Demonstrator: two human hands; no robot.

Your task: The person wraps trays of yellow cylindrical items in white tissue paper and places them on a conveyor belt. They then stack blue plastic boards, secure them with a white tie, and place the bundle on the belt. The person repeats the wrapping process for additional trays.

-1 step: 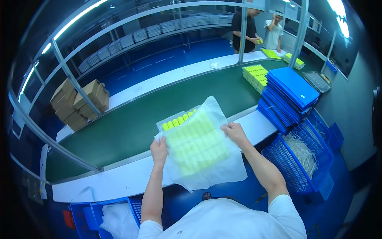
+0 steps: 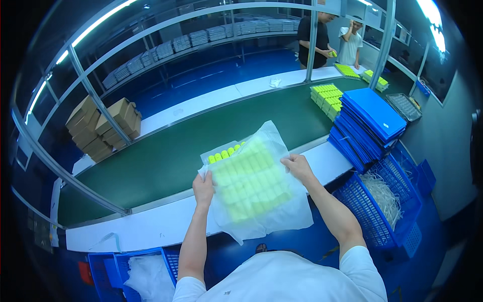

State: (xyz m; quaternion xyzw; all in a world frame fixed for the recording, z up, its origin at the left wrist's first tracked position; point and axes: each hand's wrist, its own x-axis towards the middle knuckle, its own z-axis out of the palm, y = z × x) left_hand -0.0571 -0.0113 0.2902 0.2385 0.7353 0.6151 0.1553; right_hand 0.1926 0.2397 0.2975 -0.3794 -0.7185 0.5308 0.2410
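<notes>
A thin, translucent white sheet [image 2: 251, 201] is spread between my two hands over a tray of yellow-green rounded pieces [image 2: 225, 154]. Several pieces show uncovered along the tray's far left edge; the others show faintly through the sheet. My left hand [image 2: 203, 189] is closed on the sheet's left edge. On the opposite side, my right hand [image 2: 298, 167] pinches the right edge. The sheet's far corner stands up, and its near edge hangs past the white ledge [image 2: 146, 229]. Whether my fingers also grip the tray cannot be made out.
Beyond the ledge runs a green conveyor belt [image 2: 166, 156]. To the right are stacked yellow-green trays [image 2: 326, 98], blue folded sheets [image 2: 372, 113] and a blue basket of white strips [image 2: 380, 201]. A blue bin with white sheets [image 2: 148, 277] stands lower left. Two people stand across the belt.
The whole view has shifted slightly. The sheet lies a little farther over the far row of yellow-green pieces; both hands keep their hold on it.
</notes>
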